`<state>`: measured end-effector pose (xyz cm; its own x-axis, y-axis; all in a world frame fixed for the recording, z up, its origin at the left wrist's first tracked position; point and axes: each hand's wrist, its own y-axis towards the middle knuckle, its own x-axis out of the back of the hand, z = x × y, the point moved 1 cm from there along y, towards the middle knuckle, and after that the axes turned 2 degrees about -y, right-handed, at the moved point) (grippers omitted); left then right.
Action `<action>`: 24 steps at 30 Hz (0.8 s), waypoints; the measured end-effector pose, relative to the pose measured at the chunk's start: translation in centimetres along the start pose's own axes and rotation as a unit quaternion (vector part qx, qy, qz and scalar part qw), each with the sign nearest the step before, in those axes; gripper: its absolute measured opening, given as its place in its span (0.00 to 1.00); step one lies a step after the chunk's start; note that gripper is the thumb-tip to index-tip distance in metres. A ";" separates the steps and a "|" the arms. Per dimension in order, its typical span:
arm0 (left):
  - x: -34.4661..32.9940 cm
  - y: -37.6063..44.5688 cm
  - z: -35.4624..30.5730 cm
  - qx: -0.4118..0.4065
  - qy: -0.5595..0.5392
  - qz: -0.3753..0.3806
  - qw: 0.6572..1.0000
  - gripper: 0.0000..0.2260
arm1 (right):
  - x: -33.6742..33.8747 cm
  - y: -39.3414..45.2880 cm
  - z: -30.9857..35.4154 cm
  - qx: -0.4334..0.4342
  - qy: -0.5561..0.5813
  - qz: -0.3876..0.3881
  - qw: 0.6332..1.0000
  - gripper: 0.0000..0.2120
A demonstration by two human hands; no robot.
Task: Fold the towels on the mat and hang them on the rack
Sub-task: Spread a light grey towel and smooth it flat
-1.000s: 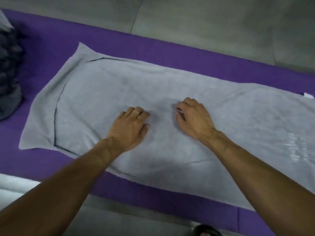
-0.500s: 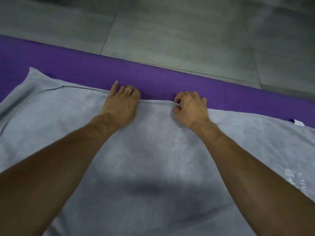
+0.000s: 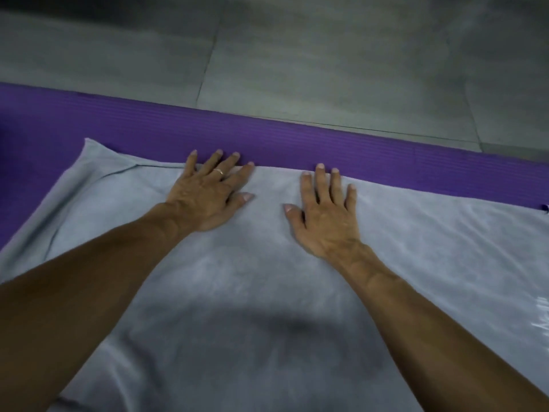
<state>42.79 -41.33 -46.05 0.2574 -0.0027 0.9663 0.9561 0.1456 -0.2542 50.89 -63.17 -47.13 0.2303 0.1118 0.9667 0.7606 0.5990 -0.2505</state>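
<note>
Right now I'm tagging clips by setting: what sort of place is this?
Probably an indoor room with a hard floor, perhaps at home. A purple mat lies on grey floor tiles, and a grey towel is spread on the mat. No furniture shows.

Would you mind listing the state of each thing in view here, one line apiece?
Grey towel: spread flat on the mat, unfolded, far left corner slightly rumpled.
Purple mat: lying flat on the floor under the towel.
Left hand: fingers straight and spread, pressing the towel's far edge, fingertips over onto the mat.
Right hand: fingers straight, pressing flat on the towel near the far edge.
</note>
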 end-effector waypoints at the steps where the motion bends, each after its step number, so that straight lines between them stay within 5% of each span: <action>1: 0.6 -0.5 1.4 0.005 0.007 0.020 1.000 0.35 | 0.5 0.6 0.3 -0.007 -0.011 0.005 1.000 0.35; 6: 1.5 -5.8 10.1 0.044 -0.050 -0.033 0.997 0.37 | 5.1 2.4 4.3 0.117 -0.080 -0.084 0.986 0.27; 9: -0.4 -9.3 15.4 0.173 -0.134 -0.121 0.968 0.32 | 7.6 4.8 8.8 0.171 -0.085 -0.052 0.980 0.17; 13: -3.6 -12.1 18.1 0.322 -0.234 -0.144 0.906 0.34 | 7.9 9.3 16.7 0.175 0.034 -0.011 0.984 0.21; 17: -6.5 -14.1 18.6 0.259 -0.249 -0.146 0.922 0.42 | 7.0 12.4 22.1 0.165 0.099 0.032 0.981 0.05; 19: -6.1 -14.4 18.7 0.250 -0.268 -0.127 0.922 0.43 | 7.6 13.9 22.5 0.094 0.148 0.013 0.984 0.06; 21: -5.7 -14.9 18.5 0.248 -0.281 -0.119 0.919 0.42 | 8.2 15.0 22.9 0.055 0.082 -0.003 0.995 0.10; 24: -4.8 -17.9 17.5 0.246 -0.265 -0.199 0.911 0.35 | 8.5 13.5 25.7 0.173 -0.008 -0.091 0.981 0.17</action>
<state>22.02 -26.62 -45.44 -0.3251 0.3074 0.8943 0.7467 0.6637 0.0433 47.50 -33.74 -40.92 0.0990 -0.0113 0.9950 0.5360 0.8431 -0.0438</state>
